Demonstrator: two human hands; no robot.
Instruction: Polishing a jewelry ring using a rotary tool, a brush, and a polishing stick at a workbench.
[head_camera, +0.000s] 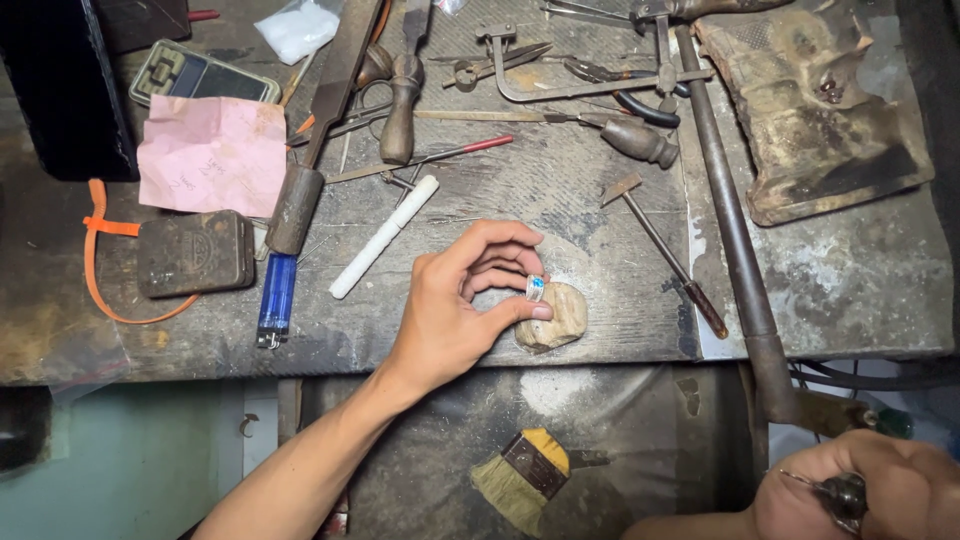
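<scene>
My left hand (462, 300) rests on the workbench and pinches a small silver ring with a blue stone (535, 288) between thumb and fingers. The ring sits against a pale worn wooden peg (556, 322) at the bench's front edge. My right hand (868, 490) is low at the bottom right, off the bench, closed around a small dark-handled tool (842, 497) with a thin metal tip pointing left.
The dark bench (600, 220) carries files, a saw frame (570, 75), a small hammer (660, 245), a white stick (385, 235), a blue lighter (276, 298), a pink paper (212, 155) and a dark tin (195, 252). A brush (520, 478) lies below the bench. A long metal rod (735, 215) runs down the right.
</scene>
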